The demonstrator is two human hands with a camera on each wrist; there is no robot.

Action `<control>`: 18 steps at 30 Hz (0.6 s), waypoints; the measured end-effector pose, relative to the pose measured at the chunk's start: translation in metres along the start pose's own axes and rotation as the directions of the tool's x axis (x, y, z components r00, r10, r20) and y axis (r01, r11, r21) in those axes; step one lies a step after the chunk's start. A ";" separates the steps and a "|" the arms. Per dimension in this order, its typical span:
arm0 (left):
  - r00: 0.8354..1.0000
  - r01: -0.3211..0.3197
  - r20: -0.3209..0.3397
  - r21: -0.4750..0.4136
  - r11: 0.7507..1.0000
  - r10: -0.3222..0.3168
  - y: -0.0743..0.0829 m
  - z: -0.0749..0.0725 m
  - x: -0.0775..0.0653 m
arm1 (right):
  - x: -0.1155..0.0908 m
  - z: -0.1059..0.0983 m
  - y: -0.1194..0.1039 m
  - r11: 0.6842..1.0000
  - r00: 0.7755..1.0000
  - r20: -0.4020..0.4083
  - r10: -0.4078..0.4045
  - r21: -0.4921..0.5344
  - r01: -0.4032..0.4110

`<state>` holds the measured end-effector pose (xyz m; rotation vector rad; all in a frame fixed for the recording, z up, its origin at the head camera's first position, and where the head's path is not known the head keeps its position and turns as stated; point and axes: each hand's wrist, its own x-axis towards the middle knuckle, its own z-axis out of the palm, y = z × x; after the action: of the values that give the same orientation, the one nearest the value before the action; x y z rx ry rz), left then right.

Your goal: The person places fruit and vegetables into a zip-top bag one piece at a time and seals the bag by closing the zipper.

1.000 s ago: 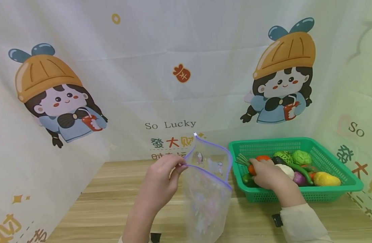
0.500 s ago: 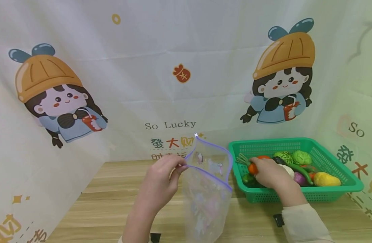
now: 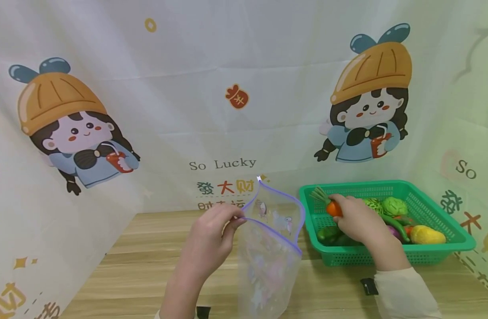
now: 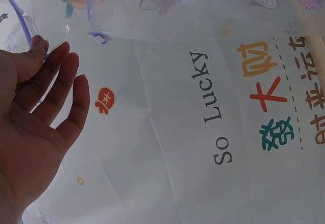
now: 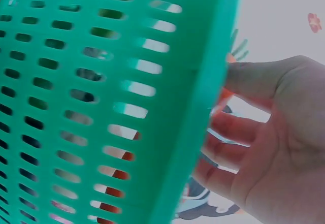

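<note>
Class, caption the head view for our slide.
Left hand pinches the open bag; right hand grips a carrot over the basket.

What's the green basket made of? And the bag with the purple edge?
The green basket looks like stiff, smooth plastic, slightly shiny: see its even rows of holes. The bag seems thin, soft plastic with a cloudy finish, because it's partly see-through.
</note>
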<state>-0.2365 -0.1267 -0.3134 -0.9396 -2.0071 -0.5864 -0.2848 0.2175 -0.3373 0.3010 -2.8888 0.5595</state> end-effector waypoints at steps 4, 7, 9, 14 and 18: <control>1.000 0.006 0.004 0.002 1.000 -0.006 0.000 0.000 0.000 | -0.004 -0.010 -0.005 0.999 0.998 -0.065 0.004 0.050 -0.001; 1.000 0.012 0.010 0.003 1.000 -0.012 0.001 0.000 -0.001 | -0.008 -0.017 -0.010 0.996 0.993 -0.119 0.001 0.092 0.010; 1.000 0.014 0.014 0.002 1.000 -0.014 0.001 0.000 -0.001 | -0.012 -0.023 -0.015 0.992 0.987 -0.160 -0.004 0.125 0.024; 1.000 0.009 0.014 0.005 1.000 -0.009 0.001 0.000 -0.001 | -0.023 -0.038 -0.029 0.965 0.955 -0.296 -0.004 0.248 0.081; 1.000 0.000 0.009 0.010 1.000 0.000 0.001 0.001 0.000 | -0.033 -0.046 -0.042 0.915 0.904 -0.427 -0.004 0.362 0.175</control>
<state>-0.2362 -0.1257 -0.3141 -0.9382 -2.0164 -0.5723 -0.2364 0.2026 -0.2884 0.3221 -2.3186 1.0489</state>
